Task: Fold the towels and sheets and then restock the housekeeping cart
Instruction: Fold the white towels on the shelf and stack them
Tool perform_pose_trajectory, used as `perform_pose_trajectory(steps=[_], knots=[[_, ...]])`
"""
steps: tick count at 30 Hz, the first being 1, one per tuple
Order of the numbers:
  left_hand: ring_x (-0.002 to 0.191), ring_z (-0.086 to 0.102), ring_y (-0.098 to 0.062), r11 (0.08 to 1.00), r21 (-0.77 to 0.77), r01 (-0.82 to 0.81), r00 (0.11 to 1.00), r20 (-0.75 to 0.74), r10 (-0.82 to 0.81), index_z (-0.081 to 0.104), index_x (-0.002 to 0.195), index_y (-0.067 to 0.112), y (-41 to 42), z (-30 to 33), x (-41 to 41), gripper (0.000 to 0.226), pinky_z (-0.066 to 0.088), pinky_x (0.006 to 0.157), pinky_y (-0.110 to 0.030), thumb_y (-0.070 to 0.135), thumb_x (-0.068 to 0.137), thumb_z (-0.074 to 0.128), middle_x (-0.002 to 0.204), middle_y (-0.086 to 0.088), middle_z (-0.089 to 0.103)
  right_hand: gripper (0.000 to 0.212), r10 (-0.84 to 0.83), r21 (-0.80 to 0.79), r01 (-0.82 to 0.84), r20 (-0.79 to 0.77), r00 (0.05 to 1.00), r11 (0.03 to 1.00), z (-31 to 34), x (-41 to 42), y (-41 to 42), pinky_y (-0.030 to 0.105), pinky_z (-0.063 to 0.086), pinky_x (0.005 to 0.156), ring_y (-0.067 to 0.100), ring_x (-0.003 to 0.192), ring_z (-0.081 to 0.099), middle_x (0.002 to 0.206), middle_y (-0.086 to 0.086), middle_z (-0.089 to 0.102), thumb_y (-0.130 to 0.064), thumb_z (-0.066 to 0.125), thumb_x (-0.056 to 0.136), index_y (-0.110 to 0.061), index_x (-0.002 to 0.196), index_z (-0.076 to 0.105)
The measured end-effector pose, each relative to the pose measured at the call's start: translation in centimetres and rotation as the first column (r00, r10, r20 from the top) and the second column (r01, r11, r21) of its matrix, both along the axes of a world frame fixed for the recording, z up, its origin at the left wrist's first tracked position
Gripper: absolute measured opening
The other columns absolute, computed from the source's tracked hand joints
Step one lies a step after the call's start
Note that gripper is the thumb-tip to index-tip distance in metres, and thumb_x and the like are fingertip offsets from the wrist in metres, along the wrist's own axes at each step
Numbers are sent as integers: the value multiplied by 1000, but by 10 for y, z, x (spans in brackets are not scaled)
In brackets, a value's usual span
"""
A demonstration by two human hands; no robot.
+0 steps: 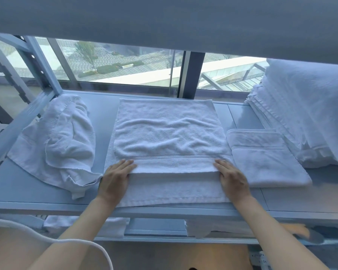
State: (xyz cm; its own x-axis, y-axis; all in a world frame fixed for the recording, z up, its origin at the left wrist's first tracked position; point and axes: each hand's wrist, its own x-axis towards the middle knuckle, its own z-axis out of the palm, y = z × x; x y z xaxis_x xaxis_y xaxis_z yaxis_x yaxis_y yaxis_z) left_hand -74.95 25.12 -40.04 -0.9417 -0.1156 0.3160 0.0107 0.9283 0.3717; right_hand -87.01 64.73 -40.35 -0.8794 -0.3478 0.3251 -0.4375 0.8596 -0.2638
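A white towel (168,133) lies spread on the grey shelf (18,184) in the middle, with its near part folded over into a thick edge. My left hand (115,178) lies flat on the left end of that fold, fingers straight. At the right end my right hand (232,178) presses down the same way. To the left lies a crumpled white towel (62,145). A small folded towel (265,158) lies to the right of the spread one.
A tall stack of folded white linen (304,114) fills the far right of the shelf. A metal upright (45,65) stands at the back left, with a window behind. More white linen (86,225) sits on the lower shelf. A white cable (47,236) crosses the lower left.
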Motion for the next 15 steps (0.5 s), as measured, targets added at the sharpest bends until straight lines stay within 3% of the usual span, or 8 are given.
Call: perform_pose_trajectory(steps=[4,9,12,15], knots=[[115,69,-34,998,57,-10,995,-97,16,76,116,8,-3,40,-14,39,56,95,-46,-16,89,60,121,-9,74,36,-55,-24,54,-56,997,998,32,-12,-12,41,58,77,34,97,73,104,10,77,14,65,84,-8,109,76],[118,66,-25,999,-1,40,954,-298,-38,76,117,10,-26,97,-11,38,51,100,-43,-12,91,60,124,-5,73,34,-33,-139,0,-240,970,990,79,-4,-15,35,53,81,25,101,67,108,2,76,11,65,88,-12,111,75],[121,64,-23,999,1,33,963,-267,-31,76,118,12,-28,89,26,38,50,103,-41,-10,92,57,126,-2,72,34,-14,-144,-18,-219,976,989,74,30,-9,33,52,78,20,100,65,110,-3,75,7,67,89,-17,112,74],[122,65,-26,999,35,41,988,-152,-36,76,117,11,-18,47,75,42,47,105,-40,-3,85,52,126,-5,72,37,68,-112,-78,-94,993,991,38,71,2,34,57,80,20,103,69,111,-3,75,10,67,87,-17,112,73]])
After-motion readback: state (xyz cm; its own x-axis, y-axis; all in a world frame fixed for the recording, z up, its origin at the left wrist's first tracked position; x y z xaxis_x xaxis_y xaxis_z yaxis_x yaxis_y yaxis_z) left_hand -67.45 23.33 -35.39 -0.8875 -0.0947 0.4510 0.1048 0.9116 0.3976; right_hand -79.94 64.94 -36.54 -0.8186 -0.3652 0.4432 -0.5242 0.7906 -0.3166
